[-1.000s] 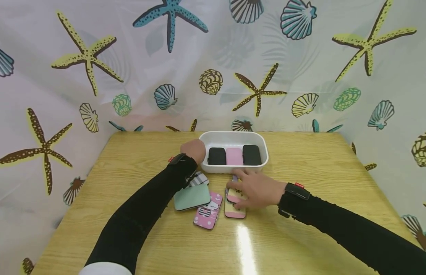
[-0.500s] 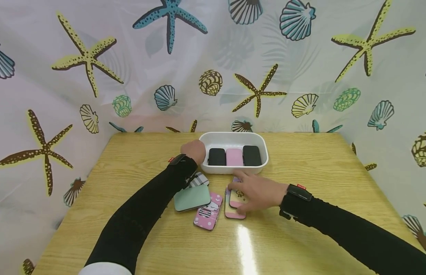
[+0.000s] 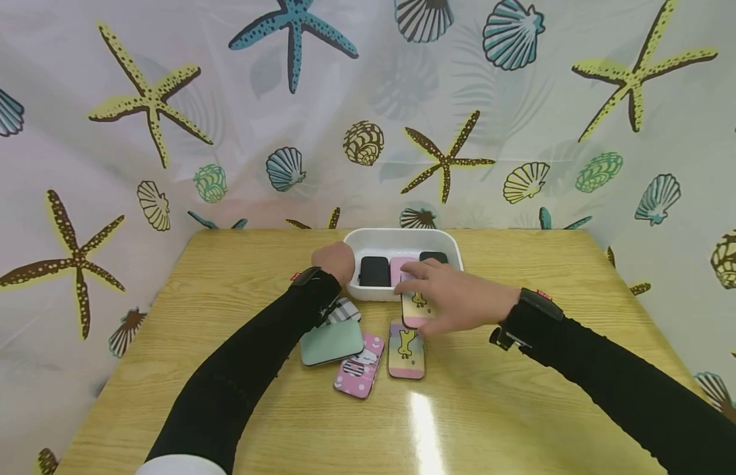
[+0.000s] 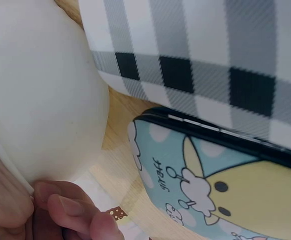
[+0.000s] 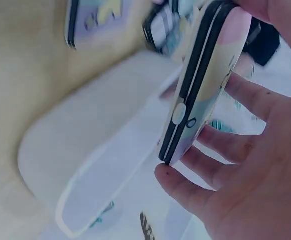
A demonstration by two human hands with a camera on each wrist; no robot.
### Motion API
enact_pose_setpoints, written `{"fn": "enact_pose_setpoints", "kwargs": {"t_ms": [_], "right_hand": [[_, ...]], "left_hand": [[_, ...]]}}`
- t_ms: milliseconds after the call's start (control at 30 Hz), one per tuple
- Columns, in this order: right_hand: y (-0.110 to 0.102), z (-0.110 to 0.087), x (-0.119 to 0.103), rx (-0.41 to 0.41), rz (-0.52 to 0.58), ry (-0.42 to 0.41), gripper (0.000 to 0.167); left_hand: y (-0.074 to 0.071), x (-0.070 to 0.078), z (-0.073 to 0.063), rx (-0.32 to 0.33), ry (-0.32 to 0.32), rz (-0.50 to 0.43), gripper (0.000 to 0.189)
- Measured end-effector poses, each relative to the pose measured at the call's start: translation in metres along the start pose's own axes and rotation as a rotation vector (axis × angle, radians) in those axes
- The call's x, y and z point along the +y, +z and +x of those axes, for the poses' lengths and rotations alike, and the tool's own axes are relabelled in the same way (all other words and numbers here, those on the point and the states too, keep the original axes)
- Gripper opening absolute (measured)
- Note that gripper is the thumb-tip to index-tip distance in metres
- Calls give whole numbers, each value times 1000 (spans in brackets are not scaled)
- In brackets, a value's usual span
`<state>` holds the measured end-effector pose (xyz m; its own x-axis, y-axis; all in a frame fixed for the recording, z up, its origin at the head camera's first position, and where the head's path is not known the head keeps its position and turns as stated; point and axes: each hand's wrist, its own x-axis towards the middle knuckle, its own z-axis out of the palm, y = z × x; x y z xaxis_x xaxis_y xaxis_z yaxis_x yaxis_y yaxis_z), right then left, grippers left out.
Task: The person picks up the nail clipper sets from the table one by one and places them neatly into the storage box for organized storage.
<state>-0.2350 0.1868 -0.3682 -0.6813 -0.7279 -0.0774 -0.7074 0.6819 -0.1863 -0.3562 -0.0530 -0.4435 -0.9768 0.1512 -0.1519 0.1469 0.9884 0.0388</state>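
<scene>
My right hand (image 3: 459, 300) holds a small hinged case (image 3: 416, 311) with a yellow-and-pink lid, over the front rim of a white plastic bin (image 3: 376, 294). In the right wrist view the case (image 5: 205, 85) stands on edge, its black double rim and pale oval button showing; thumb and fingers grip its sides. At the bin's left end, my left hand (image 3: 336, 261) grips the rim, fingers (image 4: 68, 207) curled over it in the left wrist view. Two black cases, one being the left black case (image 3: 375, 271), and a pink case (image 3: 399, 265) lie inside, partly hidden by my right hand.
Before the bin lie a yellow giraffe case (image 3: 406, 359), a pink case with white dots (image 3: 356, 381), a pale green case (image 3: 332, 343) and a plaid case (image 3: 346, 310). A blue giraffe-print case (image 4: 200, 175) shows beside the plaid one. A patterned curtain (image 3: 326, 112) stands behind the table.
My right hand has lifted the upper yellow case off the one beneath and carried it forward over the bin's front rim. The left hand stays at the bin.
</scene>
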Motion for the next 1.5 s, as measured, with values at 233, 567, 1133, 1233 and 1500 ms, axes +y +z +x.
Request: {"fn": "enact_pose_setpoints", "kwargs": {"t_ms": [233, 567, 1133, 1233, 1500], "right_hand": [[-15, 16, 38, 48, 36, 47, 66], [-2, 43, 87, -2, 87, 157, 65], [15, 64, 103, -217, -9, 137, 47], [13, 64, 104, -267, 12, 165, 47], [8, 64, 101, -273, 78, 208, 42]], "left_hand": [[2, 0, 2, 23, -6, 6, 24], [1, 0, -1, 22, -18, -6, 24], [-2, 6, -5, 23, -28, -2, 25], [1, 5, -3, 32, -22, 10, 25], [0, 5, -3, 14, -28, 25, 27]]}}
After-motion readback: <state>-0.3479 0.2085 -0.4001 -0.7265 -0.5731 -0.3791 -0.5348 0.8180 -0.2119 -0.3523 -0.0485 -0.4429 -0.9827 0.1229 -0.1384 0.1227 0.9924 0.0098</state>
